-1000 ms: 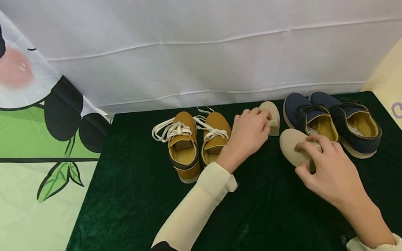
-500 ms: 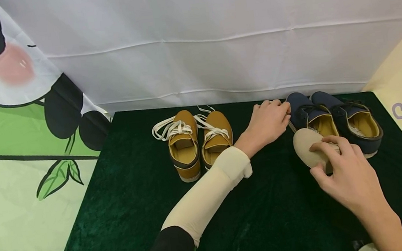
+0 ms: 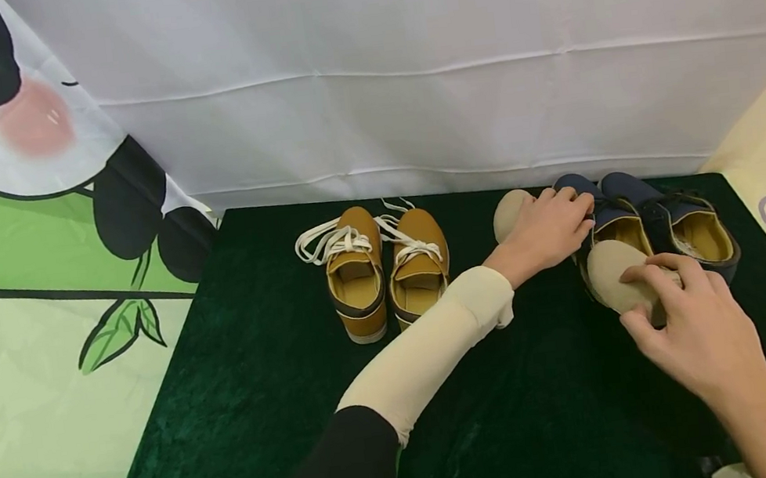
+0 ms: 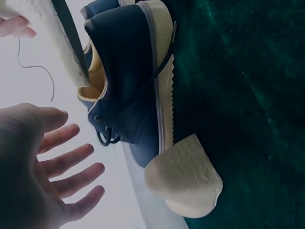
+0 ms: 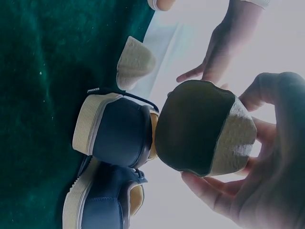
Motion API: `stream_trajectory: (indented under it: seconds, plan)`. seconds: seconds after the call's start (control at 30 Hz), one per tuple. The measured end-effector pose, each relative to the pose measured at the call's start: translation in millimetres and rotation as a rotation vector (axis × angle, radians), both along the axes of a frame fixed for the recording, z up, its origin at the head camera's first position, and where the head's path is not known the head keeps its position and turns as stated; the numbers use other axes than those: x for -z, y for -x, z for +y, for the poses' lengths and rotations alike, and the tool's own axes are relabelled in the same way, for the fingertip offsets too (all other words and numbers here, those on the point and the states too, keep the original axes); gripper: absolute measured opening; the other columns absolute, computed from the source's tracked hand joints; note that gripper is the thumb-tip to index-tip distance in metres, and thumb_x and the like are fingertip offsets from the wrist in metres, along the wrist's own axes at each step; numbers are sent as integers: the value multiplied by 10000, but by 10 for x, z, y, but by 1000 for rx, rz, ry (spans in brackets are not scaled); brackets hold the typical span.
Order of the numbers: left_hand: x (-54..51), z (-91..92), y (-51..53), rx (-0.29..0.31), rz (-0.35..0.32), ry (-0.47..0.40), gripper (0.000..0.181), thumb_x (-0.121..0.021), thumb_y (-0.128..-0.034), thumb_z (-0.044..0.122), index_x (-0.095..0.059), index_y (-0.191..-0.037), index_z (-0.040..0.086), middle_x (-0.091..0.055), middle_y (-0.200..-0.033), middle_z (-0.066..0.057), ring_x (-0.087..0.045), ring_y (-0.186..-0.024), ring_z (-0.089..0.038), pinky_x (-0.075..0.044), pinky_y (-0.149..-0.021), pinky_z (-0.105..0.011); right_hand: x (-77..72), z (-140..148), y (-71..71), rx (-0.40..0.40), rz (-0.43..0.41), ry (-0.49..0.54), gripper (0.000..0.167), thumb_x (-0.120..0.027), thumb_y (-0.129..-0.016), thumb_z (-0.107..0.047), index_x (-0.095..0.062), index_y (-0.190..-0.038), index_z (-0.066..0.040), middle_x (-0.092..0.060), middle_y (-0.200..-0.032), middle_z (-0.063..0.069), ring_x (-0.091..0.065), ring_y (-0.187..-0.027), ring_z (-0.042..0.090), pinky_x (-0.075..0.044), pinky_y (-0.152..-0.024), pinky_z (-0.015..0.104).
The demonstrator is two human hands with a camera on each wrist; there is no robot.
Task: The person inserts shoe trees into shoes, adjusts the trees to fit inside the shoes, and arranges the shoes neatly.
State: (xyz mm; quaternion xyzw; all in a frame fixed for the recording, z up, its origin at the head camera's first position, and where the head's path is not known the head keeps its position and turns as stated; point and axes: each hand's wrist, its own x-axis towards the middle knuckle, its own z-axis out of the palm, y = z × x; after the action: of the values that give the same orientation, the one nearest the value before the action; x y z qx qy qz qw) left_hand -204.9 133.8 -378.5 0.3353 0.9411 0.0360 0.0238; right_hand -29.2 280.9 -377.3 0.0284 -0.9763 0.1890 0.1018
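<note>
Two navy lace-up shoes [image 3: 697, 227] stand side by side at the back right, toes toward the white backdrop. My right hand [image 3: 708, 320] pinches a beige moulded toe-shaped shoe insert [image 3: 618, 279] between thumb and fingers. It is raised at the opening of the left navy shoe [image 5: 121, 131], and its dark hollow side shows in the right wrist view. Over that shoe's toe and laces lies my left hand [image 3: 543, 228]; in the left wrist view its fingers [image 4: 78, 183] are spread, holding nothing. Another beige insert [image 3: 511, 212] rests on the cloth beside the shoe, partly behind the left hand.
To the left, a pair of tan shoes [image 3: 355, 274] with loose white laces stands on the dark green cloth [image 3: 233, 414]. A white backdrop [image 3: 343, 133] hangs along the back edge. Printed sheets flank both sides.
My left hand has moved right, from over the loose insert to the left navy shoe, uncovering that insert. My right hand has shifted right with its insert, toward the shoe opening.
</note>
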Motion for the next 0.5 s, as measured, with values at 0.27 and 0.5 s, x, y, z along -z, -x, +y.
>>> stream_trajectory:
  seconds: [0.27, 0.5]
  plan:
    - [83, 209, 49, 23, -11, 18, 395, -401, -1099, 511, -482, -1452, 352, -501, -1525, 96, -528, -1326, -126, -438, -1065, -343, 12, 99, 44, -1, -33, -15, 306, -613, -932, -230, -654, -1229, -171, -447, -1420, 266, -376, -1224, 596, -370, -893, 774]
    - [152, 315, 106, 13, -41, 40, 437, -458, -1083, 503, -453, -1487, 335, -483, -1541, 75, -551, -1308, -134, -448, -1080, -358, 37, 148, 112, 1, -35, -32, 303, -617, -937, -236, -653, -1229, -162, -447, -1413, 280, -383, -1214, 600, -376, -885, 773]
